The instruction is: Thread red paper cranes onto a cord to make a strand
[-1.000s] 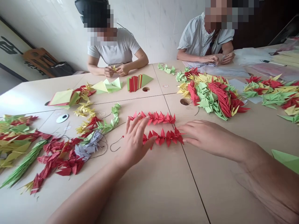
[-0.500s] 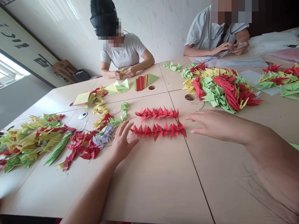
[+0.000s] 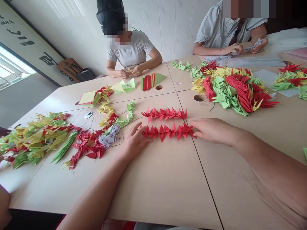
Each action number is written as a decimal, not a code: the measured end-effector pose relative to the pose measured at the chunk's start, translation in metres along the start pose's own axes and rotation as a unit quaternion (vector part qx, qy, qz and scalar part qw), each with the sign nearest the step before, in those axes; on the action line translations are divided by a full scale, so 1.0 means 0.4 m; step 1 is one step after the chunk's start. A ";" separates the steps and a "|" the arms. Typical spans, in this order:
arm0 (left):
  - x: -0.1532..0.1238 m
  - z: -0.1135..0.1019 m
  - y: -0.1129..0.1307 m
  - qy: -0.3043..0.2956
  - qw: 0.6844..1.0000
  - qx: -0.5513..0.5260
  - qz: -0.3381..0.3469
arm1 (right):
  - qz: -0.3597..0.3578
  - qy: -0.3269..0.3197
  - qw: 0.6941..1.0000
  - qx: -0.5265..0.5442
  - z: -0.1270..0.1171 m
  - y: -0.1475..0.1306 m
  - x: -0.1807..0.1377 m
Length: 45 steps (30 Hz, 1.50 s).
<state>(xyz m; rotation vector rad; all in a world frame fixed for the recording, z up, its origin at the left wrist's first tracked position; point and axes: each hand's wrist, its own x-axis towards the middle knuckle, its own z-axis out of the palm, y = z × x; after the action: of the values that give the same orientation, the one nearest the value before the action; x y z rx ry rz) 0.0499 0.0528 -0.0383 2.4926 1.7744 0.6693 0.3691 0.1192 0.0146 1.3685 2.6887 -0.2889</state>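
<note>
Daylight spills in from the window (image 3: 11, 70) off to the left, its panes burnt nearly white, and throws pale streaks on the glossy wall (image 3: 165, 25). The table (image 3: 153, 182) gets a soft, fairly even light, with only faint shadows near the forearms (image 3: 103, 185). Over on the far right, the background (image 3: 294, 16) sinks almost to black. The red paper strings (image 3: 169, 131) look reasonably crisp; the forearms stretch and soften toward the lower edges. Blocky pixels mask both people (image 3: 134, 52) opposite.
</note>
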 end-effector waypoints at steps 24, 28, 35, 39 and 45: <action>0.032 0.021 0.033 -0.025 0.993 0.048 0.103 | 0.034 0.029 0.999 -0.004 0.012 -0.006 0.020; 0.065 0.039 0.038 -0.016 0.992 0.050 0.110 | 0.045 0.027 0.999 0.000 0.013 -0.006 0.023; 0.083 0.056 0.040 0.028 0.990 0.066 0.122 | 0.045 0.032 0.998 -0.008 0.019 -0.004 0.029; 0.085 0.049 0.031 0.032 0.991 0.054 0.116 | 0.045 0.039 0.998 -0.006 0.021 -0.001 0.030; 0.089 0.037 0.028 0.046 0.990 0.019 0.135 | 0.048 0.041 0.998 -0.002 0.019 0.002 0.031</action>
<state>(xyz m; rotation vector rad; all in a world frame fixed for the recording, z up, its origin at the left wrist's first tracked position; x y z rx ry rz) 0.0743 0.0844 -0.0370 2.8008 1.4995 0.7804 0.3624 0.1278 0.0048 1.5362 2.6746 -0.2235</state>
